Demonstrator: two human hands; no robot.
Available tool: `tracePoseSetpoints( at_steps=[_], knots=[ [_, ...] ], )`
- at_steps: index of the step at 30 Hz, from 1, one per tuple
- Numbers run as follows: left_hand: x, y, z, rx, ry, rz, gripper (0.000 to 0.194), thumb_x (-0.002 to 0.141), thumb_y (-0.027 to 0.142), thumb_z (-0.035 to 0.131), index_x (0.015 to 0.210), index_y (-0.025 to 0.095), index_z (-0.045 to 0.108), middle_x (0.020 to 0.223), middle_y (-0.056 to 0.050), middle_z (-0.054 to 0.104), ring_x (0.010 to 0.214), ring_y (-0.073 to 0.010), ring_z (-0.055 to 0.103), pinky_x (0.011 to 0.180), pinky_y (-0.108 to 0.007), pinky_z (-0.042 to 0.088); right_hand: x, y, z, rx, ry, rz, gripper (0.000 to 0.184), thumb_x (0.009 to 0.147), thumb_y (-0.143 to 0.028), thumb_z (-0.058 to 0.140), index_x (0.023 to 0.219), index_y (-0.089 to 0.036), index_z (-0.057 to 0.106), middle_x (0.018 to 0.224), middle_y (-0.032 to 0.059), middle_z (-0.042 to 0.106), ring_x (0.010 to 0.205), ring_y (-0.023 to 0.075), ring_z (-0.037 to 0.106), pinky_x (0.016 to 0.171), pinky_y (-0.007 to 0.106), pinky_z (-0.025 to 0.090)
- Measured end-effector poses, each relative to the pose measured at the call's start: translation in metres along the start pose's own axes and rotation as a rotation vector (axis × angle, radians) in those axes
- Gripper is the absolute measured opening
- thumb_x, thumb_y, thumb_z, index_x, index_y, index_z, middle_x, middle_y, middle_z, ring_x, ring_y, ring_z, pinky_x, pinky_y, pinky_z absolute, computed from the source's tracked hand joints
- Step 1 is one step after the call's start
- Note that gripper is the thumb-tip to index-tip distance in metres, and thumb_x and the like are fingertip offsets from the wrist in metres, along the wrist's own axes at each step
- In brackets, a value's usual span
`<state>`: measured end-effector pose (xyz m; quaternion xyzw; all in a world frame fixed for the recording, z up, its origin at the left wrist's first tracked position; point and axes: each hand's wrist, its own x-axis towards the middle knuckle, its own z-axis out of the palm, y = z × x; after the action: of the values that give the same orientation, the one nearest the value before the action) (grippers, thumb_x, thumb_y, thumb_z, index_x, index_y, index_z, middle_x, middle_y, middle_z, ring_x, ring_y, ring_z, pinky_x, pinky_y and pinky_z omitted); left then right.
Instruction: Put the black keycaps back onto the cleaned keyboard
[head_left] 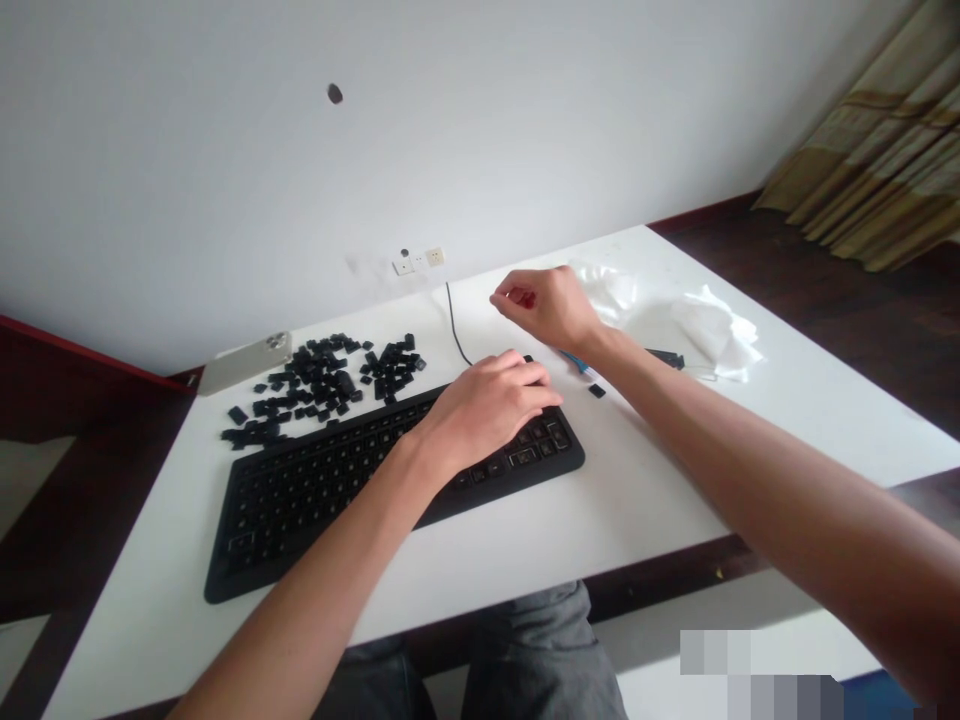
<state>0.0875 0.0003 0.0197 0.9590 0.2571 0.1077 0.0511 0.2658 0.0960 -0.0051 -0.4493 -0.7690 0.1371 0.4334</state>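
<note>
A black keyboard (300, 500) lies at a slant on the white table, its keycaps off and the switch rows bare. My left hand (495, 405) rests over its right part, palm down, fingers stretched to the right and lying on it. Above the table beyond the keyboard's right end, my right hand (547, 305) is raised with fingertips pinched together; whether anything is between them cannot be seen. Many loose black keycaps (322, 375) are heaped behind the keyboard. One single black keycap (596, 390) lies right of it, near a blue item (576, 362) partly hidden by my right forearm.
A phone (247, 362) lies at the table's back left corner. A dark cable (452, 315) runs from the keyboard to the back edge near wall sockets (418, 261). Crumpled white plastic (716, 335) and a dark slim object (666, 358) lie at right. The white table (810, 440) meets the wall behind.
</note>
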Motion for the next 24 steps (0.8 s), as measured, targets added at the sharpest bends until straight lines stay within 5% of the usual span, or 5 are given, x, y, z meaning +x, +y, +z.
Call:
tracePoseSetpoints(
  at_steps=[6, 11, 16, 19, 24],
  knots=[
    [0.017, -0.006, -0.014, 0.084, -0.116, 0.118, 0.012, 0.101, 0.019, 0.071, 0.109, 0.022, 0.079, 0.113, -0.003, 0.077, 0.108, -0.0224, 0.064, 0.095, -0.036, 0.052, 0.001, -0.003, -0.002, -0.003, -0.010, 0.020, 0.017, 0.092, -0.028, 0.065, 0.082, -0.020, 0.076, 0.069, 0.0016, 0.072, 0.064, 0.0159, 0.059, 0.068, 0.032, 0.046],
    [0.010, 0.007, -0.020, 0.007, -0.054, 0.136, 0.010, 0.104, 0.020, 0.067, 0.111, 0.020, 0.075, 0.113, -0.005, 0.078, 0.111, -0.0235, 0.067, 0.097, -0.038, 0.053, 0.001, -0.003, -0.003, 0.006, -0.024, 0.016, 0.018, 0.091, -0.030, 0.065, 0.080, -0.019, 0.076, 0.069, 0.0023, 0.072, 0.063, 0.0159, 0.057, 0.068, 0.033, 0.045],
    [-0.022, 0.030, -0.024, -0.340, 0.144, -0.152, 0.011, 0.103, 0.022, 0.070, 0.113, 0.020, 0.074, 0.113, -0.004, 0.079, 0.103, -0.0193, 0.073, 0.095, -0.032, 0.056, 0.001, -0.002, -0.003, 0.024, -0.025, 0.007, 0.018, 0.091, -0.030, 0.065, 0.082, -0.019, 0.076, 0.069, 0.0027, 0.071, 0.064, 0.0163, 0.058, 0.069, 0.034, 0.045],
    [-0.041, 0.036, -0.016, -0.504, 0.159, -0.315, 0.011, 0.098, 0.019, 0.076, 0.109, 0.021, 0.076, 0.107, -0.002, 0.080, 0.094, -0.0162, 0.075, 0.081, -0.026, 0.057, 0.002, -0.001, -0.002, 0.017, -0.044, 0.008, 0.018, 0.091, -0.031, 0.065, 0.083, -0.019, 0.076, 0.071, 0.0032, 0.071, 0.067, 0.0173, 0.059, 0.072, 0.035, 0.045],
    [-0.049, 0.038, -0.001, -0.441, 0.222, -0.339, 0.005, 0.096, 0.019, 0.079, 0.094, 0.021, 0.075, 0.095, 0.001, 0.080, 0.089, -0.0155, 0.074, 0.082, -0.028, 0.056, 0.003, 0.003, -0.002, 0.014, -0.072, 0.005, 0.018, 0.091, -0.034, 0.067, 0.088, -0.019, 0.077, 0.073, 0.0053, 0.071, 0.073, 0.0206, 0.060, 0.075, 0.038, 0.046]
  ],
)
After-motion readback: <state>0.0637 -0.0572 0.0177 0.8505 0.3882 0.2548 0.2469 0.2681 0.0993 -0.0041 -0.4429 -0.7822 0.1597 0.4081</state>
